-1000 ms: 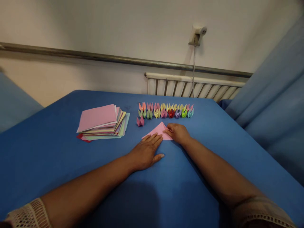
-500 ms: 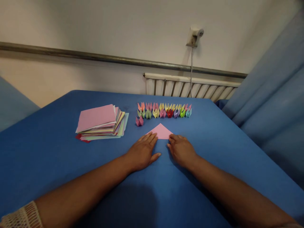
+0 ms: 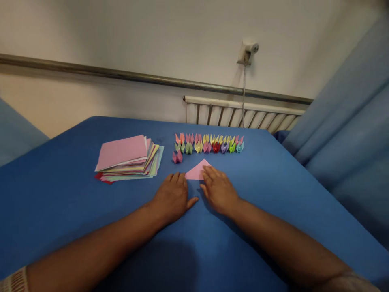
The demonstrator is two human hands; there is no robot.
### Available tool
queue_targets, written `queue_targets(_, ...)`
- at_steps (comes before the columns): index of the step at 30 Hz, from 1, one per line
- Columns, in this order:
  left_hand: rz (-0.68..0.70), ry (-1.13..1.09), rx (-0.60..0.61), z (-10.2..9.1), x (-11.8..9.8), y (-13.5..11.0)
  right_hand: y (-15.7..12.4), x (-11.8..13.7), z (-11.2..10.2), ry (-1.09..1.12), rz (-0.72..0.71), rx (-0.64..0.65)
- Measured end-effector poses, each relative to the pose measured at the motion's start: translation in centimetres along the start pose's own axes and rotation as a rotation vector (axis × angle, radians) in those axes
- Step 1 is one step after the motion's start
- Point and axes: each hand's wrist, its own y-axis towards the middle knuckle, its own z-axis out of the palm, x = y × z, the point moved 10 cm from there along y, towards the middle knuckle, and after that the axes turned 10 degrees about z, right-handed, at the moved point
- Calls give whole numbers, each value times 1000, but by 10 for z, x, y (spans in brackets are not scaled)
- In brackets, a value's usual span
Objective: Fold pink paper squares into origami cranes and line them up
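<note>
A pink sheet of origami paper (image 3: pixel 196 172), folded into a triangle, lies flat on the blue table with its peak pointing away from me. My left hand (image 3: pixel 172 198) rests palm down at its left corner, fingers stretched out and thumb spread. Over the right half of the triangle lies my right hand (image 3: pixel 219 190), its fingers extended on the paper and hiding the right corner. Just beyond the paper stand rows of small folded paper cranes (image 3: pixel 207 147) in several colours, with one pink crane (image 3: pixel 177 156) in front at the left.
To the left sits a thick, uneven stack of coloured paper (image 3: pixel 123 152), pink on top. Behind the blue table (image 3: pixel 261 243) are a radiator (image 3: pixel 219 111), a metal pipe (image 3: pixel 136 76) and a wall socket (image 3: pixel 246 53) with a plugged-in cord. A blue curtain (image 3: pixel 343 121) hangs at the right.
My right hand has slid left across the paper triangle, covering its right half. My left hand has shifted left to the triangle's left corner.
</note>
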Motion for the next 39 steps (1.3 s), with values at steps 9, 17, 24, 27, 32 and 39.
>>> queue_targets(9,-112,-46,49,-9,19,-12,3,8,36,121,50,180)
queue_targets(17,113,-497,-173,-5,-30,38,1,14,39,86,-10,220)
queue_targets(24,63,-551,-65,27,-5,56,3,19,31,105,-47,186)
queue_targets(27,38,-515,2,34,3,50,3,8,35,112,20,215)
queue_targets(32,87,-448,50,37,-1,47,3,-23,38,63,173,244)
queue_targets(39,140,-407,65,32,-5,45,17,-62,42,-24,322,227)
